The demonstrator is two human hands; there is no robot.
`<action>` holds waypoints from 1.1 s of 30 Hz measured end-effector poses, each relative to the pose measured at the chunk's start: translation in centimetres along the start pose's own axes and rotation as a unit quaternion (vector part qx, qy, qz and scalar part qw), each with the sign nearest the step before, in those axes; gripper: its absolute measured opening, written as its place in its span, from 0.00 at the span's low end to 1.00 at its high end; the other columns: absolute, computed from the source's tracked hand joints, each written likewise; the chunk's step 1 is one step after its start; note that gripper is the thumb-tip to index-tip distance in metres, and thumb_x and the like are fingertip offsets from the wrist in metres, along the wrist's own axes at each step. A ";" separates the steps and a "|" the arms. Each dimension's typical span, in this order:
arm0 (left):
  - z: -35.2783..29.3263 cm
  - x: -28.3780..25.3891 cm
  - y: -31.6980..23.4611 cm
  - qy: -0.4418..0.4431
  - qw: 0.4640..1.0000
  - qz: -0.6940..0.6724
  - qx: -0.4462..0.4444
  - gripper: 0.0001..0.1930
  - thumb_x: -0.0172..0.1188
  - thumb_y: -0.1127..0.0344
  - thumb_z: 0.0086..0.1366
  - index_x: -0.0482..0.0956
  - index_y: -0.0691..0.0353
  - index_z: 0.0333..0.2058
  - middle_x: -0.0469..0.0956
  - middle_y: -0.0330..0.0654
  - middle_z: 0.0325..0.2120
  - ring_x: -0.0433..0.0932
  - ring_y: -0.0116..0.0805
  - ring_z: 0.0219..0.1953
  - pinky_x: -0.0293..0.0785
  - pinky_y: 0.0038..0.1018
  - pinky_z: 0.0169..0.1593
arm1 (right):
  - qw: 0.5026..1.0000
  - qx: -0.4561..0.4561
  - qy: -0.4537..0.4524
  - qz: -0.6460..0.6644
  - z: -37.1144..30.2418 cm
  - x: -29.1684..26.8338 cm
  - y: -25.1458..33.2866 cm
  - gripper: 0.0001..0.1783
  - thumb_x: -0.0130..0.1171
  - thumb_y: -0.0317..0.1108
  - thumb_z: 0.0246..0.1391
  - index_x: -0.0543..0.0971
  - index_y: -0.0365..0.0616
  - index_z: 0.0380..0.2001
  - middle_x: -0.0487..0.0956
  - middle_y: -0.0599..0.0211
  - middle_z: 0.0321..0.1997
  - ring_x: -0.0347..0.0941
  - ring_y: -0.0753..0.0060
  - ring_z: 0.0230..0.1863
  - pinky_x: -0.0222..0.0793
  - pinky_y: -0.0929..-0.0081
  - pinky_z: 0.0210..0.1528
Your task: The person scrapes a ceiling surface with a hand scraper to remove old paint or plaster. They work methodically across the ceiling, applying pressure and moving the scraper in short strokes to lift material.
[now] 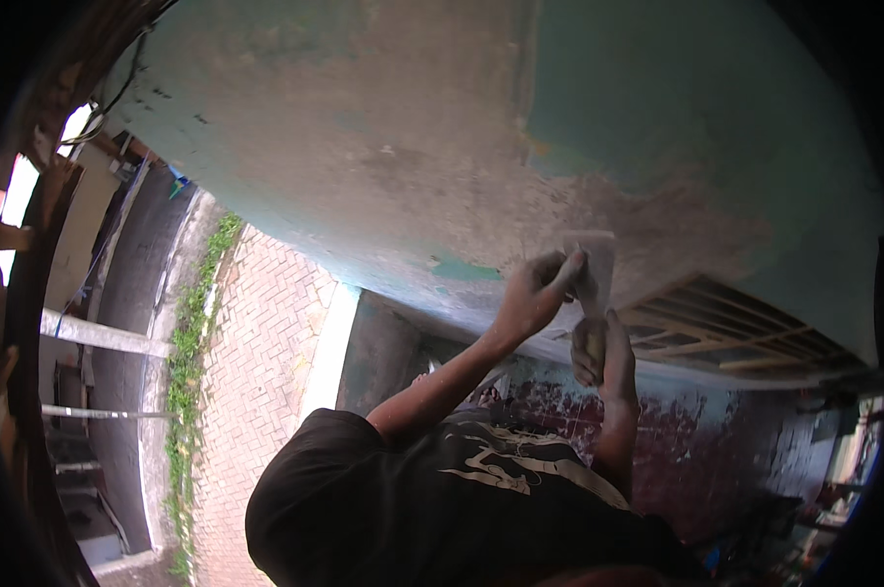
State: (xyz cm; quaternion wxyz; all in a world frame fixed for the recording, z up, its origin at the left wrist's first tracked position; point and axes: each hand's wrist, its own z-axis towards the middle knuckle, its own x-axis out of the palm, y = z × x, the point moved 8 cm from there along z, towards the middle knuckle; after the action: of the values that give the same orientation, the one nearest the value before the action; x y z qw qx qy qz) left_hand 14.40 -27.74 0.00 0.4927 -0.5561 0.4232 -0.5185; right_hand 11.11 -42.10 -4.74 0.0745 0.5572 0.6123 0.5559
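Observation:
A putty knife [601, 256] with a wide pale blade is held up close to a wall [442, 147] with patchy green paint and bare grey-brown areas. My right hand [608, 354] is closed round its handle, below the blade. At the blade's left side, my left hand [540, 291] has its thumb and fingers pinched together against the metal. The blade is slightly blurred, and whether it touches the wall I cannot tell. Grey dust coats the fingers of both hands.
A slatted wooden frame [745, 323] is right of my hands. Beyond my chest is a peeling maroon wall [696, 440]. To the left lie brick paving [266, 323], a grass strip [193, 382] and a road [119, 342]. A pale post [110, 333] stands farther left.

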 end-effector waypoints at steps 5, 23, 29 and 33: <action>-5.4 -3.6 0.3 0.018 0.999 -0.021 -0.019 0.27 0.51 0.48 0.75 0.80 0.74 0.38 0.83 0.47 0.33 0.81 0.30 0.38 0.76 0.29 0.45 | 0.974 -0.085 -0.083 -0.195 -3.2 0.2 -1.1 0.20 0.47 0.50 0.70 0.71 0.44 0.33 0.66 0.73 0.15 0.57 0.79 0.08 0.52 0.80 0.10; -3.8 -11.8 -19.5 -0.063 0.975 -0.142 0.156 0.21 0.51 0.55 0.76 0.77 0.72 0.37 0.82 0.50 0.25 0.83 0.35 0.28 0.78 0.28 0.33 | 0.984 -0.143 0.108 0.004 3.9 25.6 6.6 0.25 0.42 0.58 0.70 0.71 0.48 0.33 0.65 0.75 0.13 0.54 0.82 0.05 0.49 0.82 0.05; -3.4 -12.8 -22.1 -0.068 0.973 -0.122 0.185 0.21 0.52 0.56 0.75 0.78 0.74 0.35 0.82 0.50 0.23 0.82 0.34 0.26 0.77 0.26 0.32 | 0.979 -0.182 0.082 0.035 4.2 27.6 8.1 0.25 0.39 0.56 0.71 0.71 0.48 0.31 0.64 0.78 0.11 0.53 0.84 0.03 0.48 0.83 0.04; -2.9 -13.3 -22.4 -0.106 0.975 -0.038 0.194 0.22 0.53 0.58 0.74 0.79 0.75 0.29 0.82 0.50 0.21 0.82 0.33 0.24 0.76 0.27 0.31 | 0.982 -0.186 0.006 0.040 4.2 27.3 7.9 0.26 0.39 0.56 0.72 0.71 0.48 0.30 0.63 0.79 0.10 0.52 0.85 0.03 0.47 0.83 0.03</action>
State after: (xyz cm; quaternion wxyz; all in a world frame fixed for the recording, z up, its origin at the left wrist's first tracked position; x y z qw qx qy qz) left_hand 9.21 -11.55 19.89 0.6132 -0.5175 0.2387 -0.5470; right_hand 8.81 -20.55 14.17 0.1508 0.5545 0.4757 0.6659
